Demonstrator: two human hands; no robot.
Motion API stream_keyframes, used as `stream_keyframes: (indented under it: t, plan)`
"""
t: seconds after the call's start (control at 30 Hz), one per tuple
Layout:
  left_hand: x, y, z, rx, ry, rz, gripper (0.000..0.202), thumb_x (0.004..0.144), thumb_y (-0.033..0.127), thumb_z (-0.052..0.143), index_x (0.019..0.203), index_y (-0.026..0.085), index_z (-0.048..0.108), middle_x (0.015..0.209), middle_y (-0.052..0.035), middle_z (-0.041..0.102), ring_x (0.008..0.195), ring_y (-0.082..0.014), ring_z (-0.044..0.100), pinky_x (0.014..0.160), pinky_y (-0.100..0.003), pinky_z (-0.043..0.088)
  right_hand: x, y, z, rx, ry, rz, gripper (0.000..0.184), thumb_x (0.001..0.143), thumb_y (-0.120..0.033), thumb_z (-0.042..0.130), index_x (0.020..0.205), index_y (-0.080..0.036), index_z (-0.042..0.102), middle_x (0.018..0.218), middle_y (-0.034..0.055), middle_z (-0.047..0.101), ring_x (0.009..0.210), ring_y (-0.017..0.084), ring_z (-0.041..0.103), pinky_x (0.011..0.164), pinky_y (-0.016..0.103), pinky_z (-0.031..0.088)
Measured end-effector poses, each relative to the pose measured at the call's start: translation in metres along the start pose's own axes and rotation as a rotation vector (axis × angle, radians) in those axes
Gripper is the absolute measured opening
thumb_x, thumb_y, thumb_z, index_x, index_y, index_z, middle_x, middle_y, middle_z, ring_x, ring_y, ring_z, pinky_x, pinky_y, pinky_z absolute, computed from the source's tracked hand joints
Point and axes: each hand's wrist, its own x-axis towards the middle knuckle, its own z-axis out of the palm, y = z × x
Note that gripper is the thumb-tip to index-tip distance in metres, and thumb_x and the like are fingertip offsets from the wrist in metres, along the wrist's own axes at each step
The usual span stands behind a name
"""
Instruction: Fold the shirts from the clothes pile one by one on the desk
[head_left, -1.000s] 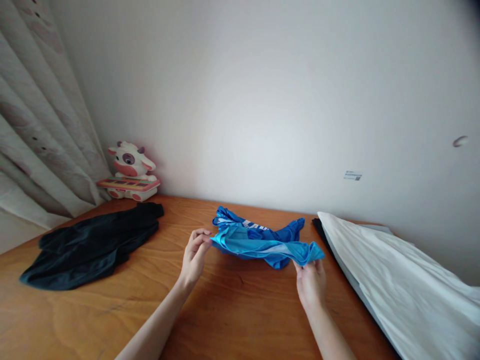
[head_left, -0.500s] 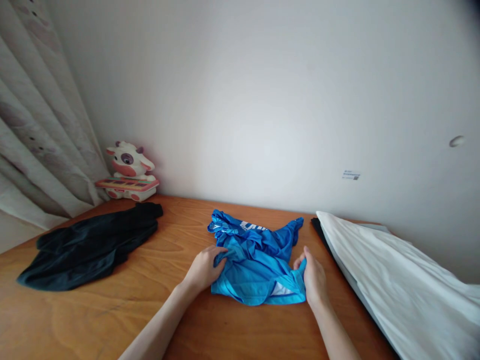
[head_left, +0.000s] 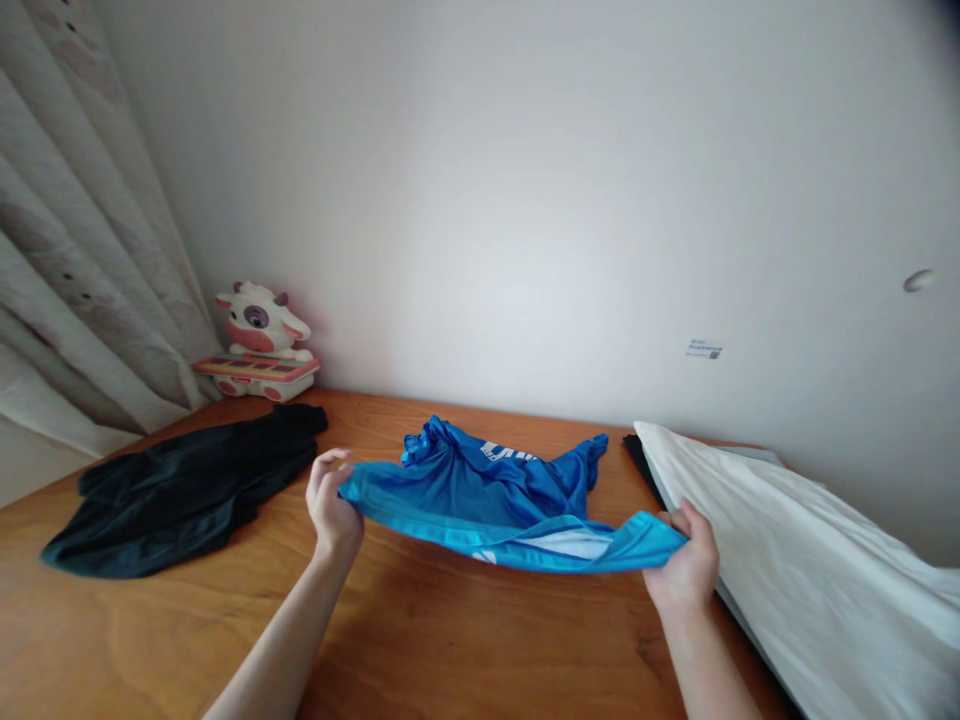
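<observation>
A blue shirt [head_left: 480,490] with white lettering lies crumpled at its far end on the wooden table. Its near hem, a lighter blue, is stretched wide and lifted off the wood between my hands. My left hand [head_left: 334,502] pinches the left corner of that hem. The right corner is gripped by my right hand [head_left: 686,560], with the thumb on top. Along the hem's inside a white patch shows near the right.
On the left lies a black garment [head_left: 187,490]. Behind it a toy cow with a keyboard [head_left: 259,345] stands by the curtain [head_left: 82,240]. White, grey and black garments [head_left: 795,540] are layered on the right. A wall [head_left: 510,200] rises behind the table [head_left: 450,650].
My hands have moved apart, left and right, and pulled the hem of the shirt wide and up off the table. The bunched near part of the shirt is now spread out.
</observation>
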Motion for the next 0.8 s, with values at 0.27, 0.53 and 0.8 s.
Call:
stream_keyframes:
  t: [0.27, 0.53, 0.8]
  plan:
    - [-0.001, 0.0, 0.001, 0.2, -0.108, -0.005, 0.022, 0.075, 0.043, 0.062, 0.071, 0.022, 0.055, 0.047, 0.0072, 0.046, 0.043, -0.0107, 0.04, 0.044, -0.022, 0.031, -0.002, -0.017, -0.008, -0.133, -0.426, 0.134, 0.068, 0.08, -0.079, 0.049, 0.043, -0.027, 0.025, 0.042, -0.0041, 0.028, 0.043, 0.013, 0.031, 0.048, 0.032, 0.033]
    - [-0.04, -0.016, 0.003, 1.315, -0.863, 0.323, 0.026, 0.083, 0.041, 0.063, 0.102, 0.023, 0.066, 0.099, -0.0091, 0.068, 0.097, -0.0291, 0.065, 0.084, -0.039, 0.05, -0.013, 0.035, -0.005, -0.956, -0.464, -0.272, 0.043, 0.065, -0.062, 0.078, 0.086, -0.026, 0.07, 0.077, 0.0013, 0.069, 0.074, 0.024, 0.065, 0.07, 0.034, 0.047]
    - [-0.033, -0.005, -0.006, 1.645, -0.997, 0.31, 0.057, 0.074, -0.005, 0.042, 0.12, 0.021, 0.063, 0.114, -0.0147, 0.065, 0.105, -0.0295, 0.065, 0.087, -0.04, 0.051, 0.004, 0.017, -0.014, -0.73, -0.685, 0.089, 0.04, 0.071, -0.059, 0.071, 0.087, -0.022, 0.075, 0.088, 0.0067, 0.077, 0.089, 0.029, 0.071, 0.082, 0.039, 0.052]
